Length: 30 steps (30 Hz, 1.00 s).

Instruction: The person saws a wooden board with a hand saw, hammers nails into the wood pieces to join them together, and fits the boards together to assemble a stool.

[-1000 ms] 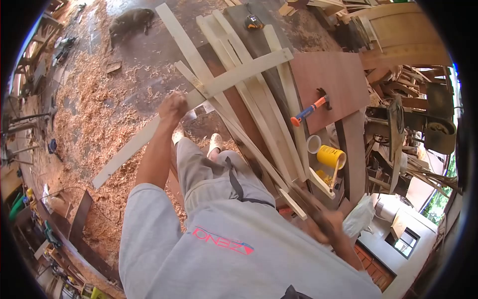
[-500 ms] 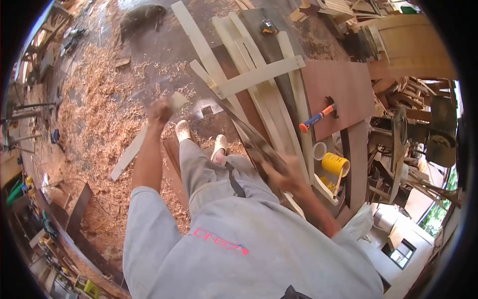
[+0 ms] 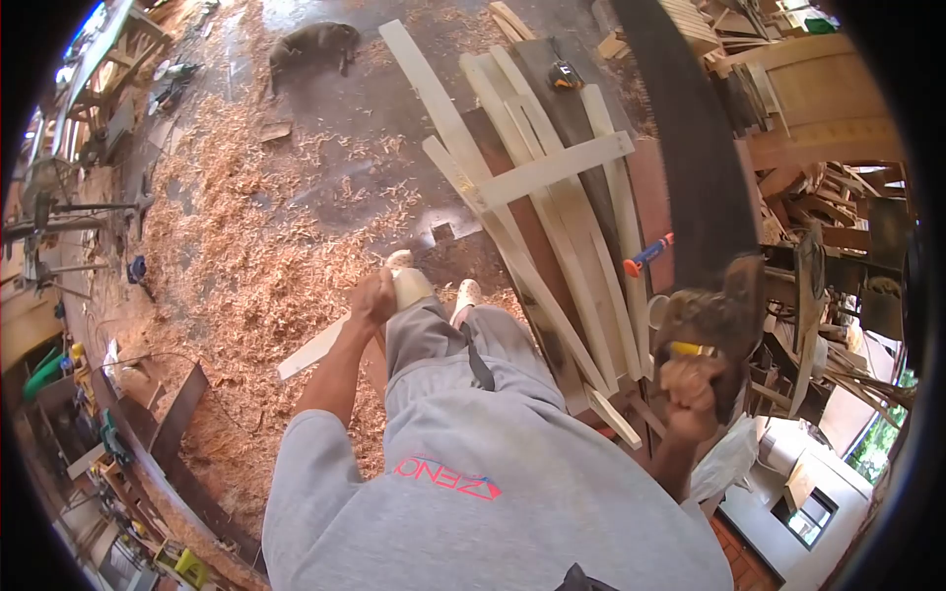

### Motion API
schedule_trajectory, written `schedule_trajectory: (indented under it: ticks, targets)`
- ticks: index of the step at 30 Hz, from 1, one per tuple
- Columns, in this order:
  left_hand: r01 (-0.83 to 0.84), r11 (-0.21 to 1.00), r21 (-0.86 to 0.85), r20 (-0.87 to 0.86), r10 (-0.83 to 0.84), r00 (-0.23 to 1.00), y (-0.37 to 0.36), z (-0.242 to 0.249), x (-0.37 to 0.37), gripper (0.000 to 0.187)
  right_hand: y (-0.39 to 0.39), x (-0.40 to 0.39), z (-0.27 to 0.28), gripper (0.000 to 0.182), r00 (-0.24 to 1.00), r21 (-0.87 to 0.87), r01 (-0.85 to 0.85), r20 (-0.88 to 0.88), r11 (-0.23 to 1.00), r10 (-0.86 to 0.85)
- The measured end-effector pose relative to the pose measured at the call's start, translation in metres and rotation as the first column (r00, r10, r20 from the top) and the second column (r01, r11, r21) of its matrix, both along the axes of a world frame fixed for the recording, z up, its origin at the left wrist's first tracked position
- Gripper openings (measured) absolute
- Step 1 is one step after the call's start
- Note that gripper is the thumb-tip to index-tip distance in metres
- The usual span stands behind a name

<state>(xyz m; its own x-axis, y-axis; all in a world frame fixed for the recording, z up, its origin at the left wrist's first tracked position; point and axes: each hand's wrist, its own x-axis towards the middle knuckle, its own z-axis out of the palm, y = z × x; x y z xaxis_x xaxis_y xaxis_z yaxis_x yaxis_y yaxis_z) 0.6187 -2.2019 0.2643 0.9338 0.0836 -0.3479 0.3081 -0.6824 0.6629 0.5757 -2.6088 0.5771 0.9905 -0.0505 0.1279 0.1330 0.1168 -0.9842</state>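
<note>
My left hand (image 3: 372, 298) is closed on a pale wood piece (image 3: 412, 288) beside my knee. On the right, my right hand (image 3: 693, 394) grips the worn wooden handle of a large handsaw (image 3: 690, 148). The saw's broad dark blade points away from me, over the reddish board. An orange-and-blue hammer (image 3: 647, 254) lies left of the blade, its head hidden. Long pale boards (image 3: 552, 212) lie in front of me, with a shorter board (image 3: 557, 169) across them. A tape measure (image 3: 565, 76) rests near their far end.
Wood shavings (image 3: 246, 236) cover much of the floor on the left. A dark animal (image 3: 313, 47) lies at the far side. Scrap wood (image 3: 838, 295) is piled at the right, near a plastic bag (image 3: 727, 459). Clamps (image 3: 94, 207) stand at the far left.
My right hand has swung the saw from beside the boards out to the right. My left hand and the wood piece are nearer my knee. The camera view has shifted.
</note>
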Motion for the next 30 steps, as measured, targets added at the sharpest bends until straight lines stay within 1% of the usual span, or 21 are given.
schedule_trajectory:
  ticks: [1,4,5,6,7,8,9,10,12,13,15,16,19,20,21,23,24,25,27,29,30]
  targets:
    - [-0.003,1.0,0.009,0.0,0.003,1.0,0.0,0.02,0.007,0.048,0.003,0.008,0.007,0.014,1.0,-0.002,-0.004,-0.015,1.0,0.004]
    - [-0.077,0.977,-0.199,0.032,0.085,0.996,0.007,0.077,0.036,0.054,0.006,0.008,0.005,0.018,0.998,0.011,0.009,-0.062,1.0,-0.008]
    - [-0.075,0.977,-0.198,0.033,0.083,0.996,0.01,0.087,0.045,0.054,0.01,0.005,0.003,0.019,0.995,0.023,0.026,-0.098,0.999,-0.024]
    - [-0.144,0.936,-0.32,0.05,0.169,0.984,0.012,0.097,0.053,0.054,0.021,0.002,0.003,0.021,0.987,0.009,0.117,-0.114,0.993,-0.115]
    - [-0.204,0.876,-0.437,0.053,0.252,0.966,0.016,0.108,0.061,0.053,0.029,-0.001,0.002,0.021,0.985,0.009,0.124,-0.118,0.992,-0.122]
    - [-0.197,0.826,-0.528,0.058,0.266,0.962,0.019,0.126,0.071,0.053,0.037,-0.004,0.0,0.023,0.979,0.038,0.151,-0.147,0.988,-0.144]
    - [-0.186,0.828,-0.528,0.056,0.252,0.966,0.024,0.13,0.08,0.053,0.045,-0.007,0.0,0.024,0.97,0.066,0.182,-0.173,0.981,-0.168]
    - [-0.211,0.768,-0.605,0.014,0.275,0.961,0.028,0.132,0.089,0.053,0.058,-0.007,0.005,0.027,0.951,0.03,0.254,-0.187,0.967,-0.244]
    - [-0.215,0.619,-0.756,-0.02,0.306,0.952,0.026,0.152,0.106,0.052,0.072,-0.016,0.014,0.025,0.942,0.043,0.281,-0.204,0.959,-0.267]
    - [-0.185,0.619,-0.764,-0.018,0.266,0.964,0.023,0.167,0.113,0.052,0.08,-0.021,0.018,0.024,0.936,0.062,0.294,-0.219,0.954,-0.275]
    - [-0.252,0.417,-0.873,-0.115,0.325,0.939,0.014,0.188,0.121,0.048,0.096,-0.034,0.028,0.025,0.9,0.016,0.393,-0.209,0.919,-0.382]
    - [-0.195,0.33,-0.924,-0.098,0.288,0.953,0.019,0.161,0.123,0.045,0.102,-0.04,0.035,0.025,0.875,-0.015,0.446,-0.204,0.895,-0.439]
    - [-0.046,0.36,-0.932,0.003,0.134,0.991,0.003,0.185,0.127,0.046,0.109,-0.062,0.046,0.027,0.881,-0.088,0.46,-0.079,0.883,-0.467]
    - [0.094,0.368,-0.925,0.127,0.066,0.99,-0.002,0.188,0.129,0.042,0.12,-0.066,0.057,0.025,0.846,-0.084,0.517,-0.1,0.852,-0.524]
    - [0.125,0.363,-0.923,0.138,0.011,0.99,-0.007,0.194,0.131,0.042,0.122,-0.074,0.059,0.025,0.817,-0.077,0.565,-0.091,0.822,-0.57]
    - [0.083,0.221,-0.972,0.065,-0.089,0.994,-0.021,0.208,0.129,0.04,0.118,-0.099,0.063,0.025,0.796,-0.09,0.589,-0.111,0.803,-0.596]
    - [0.193,0.241,-0.951,0.177,-0.087,0.98,-0.03,0.213,0.125,0.041,0.112,-0.12,0.053,0.027,0.77,-0.096,0.623,-0.099,0.777,-0.63]
    - [0.219,0.22,-0.951,0.192,-0.135,0.972,-0.037,0.222,0.12,0.041,0.111,-0.135,0.049,0.027,0.738,-0.094,0.663,-0.082,0.743,-0.67]
    - [-0.081,0.109,-0.991,-0.087,-0.051,0.995,-0.048,0.246,0.109,0.053,0.104,-0.162,0.049,0.029,0.688,-0.142,0.714,-0.039,0.685,-0.725]
    - [-0.009,-0.073,-0.997,0.017,-0.35,0.937,-0.054,0.276,0.116,0.053,0.104,-0.175,0.059,0.026,0.592,-0.099,0.805,0.059,0.585,-0.804]
    - [0.087,-0.065,-0.994,0.106,-0.418,0.902,-0.066,0.298,0.113,0.054,0.101,-0.191,0.064,0.025,0.58,-0.114,0.814,0.099,0.57,-0.808]
